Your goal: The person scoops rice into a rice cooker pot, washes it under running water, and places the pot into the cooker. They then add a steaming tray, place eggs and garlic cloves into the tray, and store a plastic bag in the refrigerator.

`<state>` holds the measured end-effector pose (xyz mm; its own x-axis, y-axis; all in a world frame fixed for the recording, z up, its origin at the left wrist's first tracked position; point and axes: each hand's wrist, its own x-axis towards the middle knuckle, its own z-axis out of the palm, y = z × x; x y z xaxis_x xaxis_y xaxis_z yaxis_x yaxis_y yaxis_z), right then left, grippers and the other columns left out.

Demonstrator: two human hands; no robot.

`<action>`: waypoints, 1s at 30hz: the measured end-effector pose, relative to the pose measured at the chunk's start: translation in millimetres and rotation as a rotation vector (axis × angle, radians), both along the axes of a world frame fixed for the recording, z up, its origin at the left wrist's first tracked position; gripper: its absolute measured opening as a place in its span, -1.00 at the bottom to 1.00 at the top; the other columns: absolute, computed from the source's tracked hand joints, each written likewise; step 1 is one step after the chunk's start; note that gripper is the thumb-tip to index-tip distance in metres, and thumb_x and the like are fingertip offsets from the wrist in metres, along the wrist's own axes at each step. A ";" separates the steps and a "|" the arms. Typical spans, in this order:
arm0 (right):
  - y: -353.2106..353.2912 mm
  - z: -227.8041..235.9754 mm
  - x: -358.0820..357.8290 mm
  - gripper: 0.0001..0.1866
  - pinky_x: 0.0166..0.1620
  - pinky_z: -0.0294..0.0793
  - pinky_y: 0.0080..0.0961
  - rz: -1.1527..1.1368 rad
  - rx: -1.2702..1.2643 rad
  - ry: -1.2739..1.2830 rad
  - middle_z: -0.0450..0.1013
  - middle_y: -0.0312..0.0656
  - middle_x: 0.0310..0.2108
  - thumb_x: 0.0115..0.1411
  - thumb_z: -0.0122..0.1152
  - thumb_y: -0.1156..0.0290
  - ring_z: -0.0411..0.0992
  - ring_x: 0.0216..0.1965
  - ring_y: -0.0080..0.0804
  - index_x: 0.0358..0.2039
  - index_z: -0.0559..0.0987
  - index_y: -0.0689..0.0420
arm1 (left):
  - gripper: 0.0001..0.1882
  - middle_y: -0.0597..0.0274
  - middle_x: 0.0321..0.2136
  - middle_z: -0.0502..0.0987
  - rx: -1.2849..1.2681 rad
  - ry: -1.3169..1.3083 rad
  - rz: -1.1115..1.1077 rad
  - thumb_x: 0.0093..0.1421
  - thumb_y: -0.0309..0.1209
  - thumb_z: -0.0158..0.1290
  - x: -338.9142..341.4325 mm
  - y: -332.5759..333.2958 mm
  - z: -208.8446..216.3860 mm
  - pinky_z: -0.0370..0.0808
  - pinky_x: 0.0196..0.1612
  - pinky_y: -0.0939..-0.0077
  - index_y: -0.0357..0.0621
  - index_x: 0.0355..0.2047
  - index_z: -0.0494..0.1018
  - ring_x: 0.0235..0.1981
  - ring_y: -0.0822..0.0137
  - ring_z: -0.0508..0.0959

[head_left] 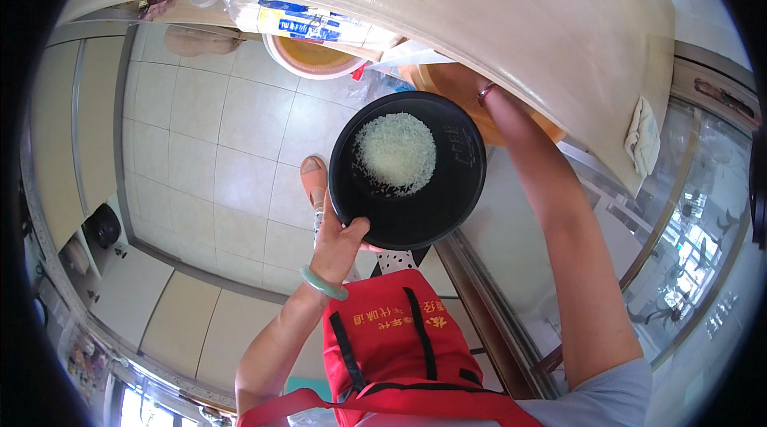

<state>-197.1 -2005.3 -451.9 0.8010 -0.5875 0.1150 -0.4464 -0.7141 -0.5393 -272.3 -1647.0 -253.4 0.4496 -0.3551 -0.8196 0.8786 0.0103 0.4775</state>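
A round black pot (431,218) is sitting just ahead of and to the right of the left hand (339,240), which is gripping its near-left rim, thumb lying over the edge and fingers curling underneath. The pot's mouth is facing up toward the wearer's head; being circular, it is showing no long axis. White rice (397,154) is lying inside, gathering toward the side ahead of that hand. Past the pot's far-right rim, the right hand (470,82) is reaching into an orange container (523,125) under the edge of a cream desk (479,0); its fingers are hiding, so whether it is closing on anything cannot be told. The desk's curved edge is running above the right wrist, limiting room there, while tiled floor (216,139) is stretching out to the left of the left hand. A white-rimmed basin (281,61) is standing well beyond the left hand, a sandalled foot (313,175) is showing just ahead of it, and a red apron (391,323) is hanging behind it.
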 end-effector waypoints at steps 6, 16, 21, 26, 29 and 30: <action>-0.5 3.0 -6.0 -0.72 -0.52 0.24 -0.67 0.082 0.189 0.005 0.40 -0.21 -0.29 0.35 -0.06 0.25 0.28 -0.45 -0.58 -0.07 0.43 0.16 | -0.27 0.16 -0.05 0.41 -0.005 0.010 -0.020 0.10 -0.70 -0.17 5.7 -1.4 7.6 0.66 -0.42 0.53 -0.11 0.31 -0.01 -0.23 0.39 0.55; -30.8 74.1 -35.4 -0.68 -0.53 0.23 -0.67 -0.095 1.880 -0.245 0.36 -0.22 -0.31 0.37 -0.12 0.19 0.22 -0.48 -0.57 -0.05 0.39 0.15 | -0.21 0.14 -0.04 0.41 -0.022 0.043 0.053 0.10 -0.69 -0.16 2.4 -3.2 9.5 0.66 -0.45 0.50 -0.02 0.35 -0.09 -0.26 0.36 0.58; -26.8 102.7 -47.7 -0.67 -0.54 0.21 -0.70 -0.090 1.957 -0.247 0.34 -0.24 -0.32 0.38 -0.16 0.15 0.19 -0.50 -0.58 -0.06 0.37 0.14 | -0.36 0.11 -0.01 0.41 0.029 0.017 -0.040 0.16 -0.65 -0.12 7.7 -6.4 21.8 0.63 -0.29 0.43 -0.08 0.27 0.06 -0.17 0.29 0.56; 46.8 189.8 -50.0 -0.73 -0.61 0.13 -0.77 0.065 1.872 0.046 0.30 -0.31 -0.45 0.39 -0.14 0.15 0.19 -0.56 -0.65 -0.27 0.36 0.09 | -0.19 0.12 -0.04 0.40 0.007 0.031 -0.002 0.11 -0.68 -0.13 2.7 -3.0 12.7 0.66 -0.49 0.49 -0.01 0.36 -0.14 -0.29 0.33 0.59; 101.2 218.7 -54.1 -0.65 -0.72 0.07 -0.70 -0.073 1.732 0.261 0.26 -0.39 -0.64 0.40 -0.11 0.08 0.17 -0.74 -0.70 -0.43 0.38 0.04 | -0.21 0.10 -0.04 0.40 0.009 0.029 0.004 0.13 -0.66 -0.13 -1.0 -4.2 15.1 0.66 -0.46 0.46 -0.01 0.35 -0.13 -0.29 0.31 0.59; 114.9 219.0 -56.4 -0.63 -0.70 0.12 -0.70 0.004 1.566 0.317 0.34 -0.36 -0.60 0.38 -0.07 0.09 0.23 -0.70 -0.71 -0.46 0.42 0.06 | -0.24 0.08 -0.02 0.40 0.014 0.016 -0.008 0.14 -0.66 -0.14 -2.5 -4.3 15.8 0.67 -0.43 0.44 0.00 0.33 -0.11 -0.29 0.29 0.60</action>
<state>-253.5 -1890.4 -232.8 0.6757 0.0418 -0.7360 -0.6776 0.4283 -0.5978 -274.8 -1651.3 -237.7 0.4332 -0.3469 -0.8318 0.8863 -0.0036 0.4631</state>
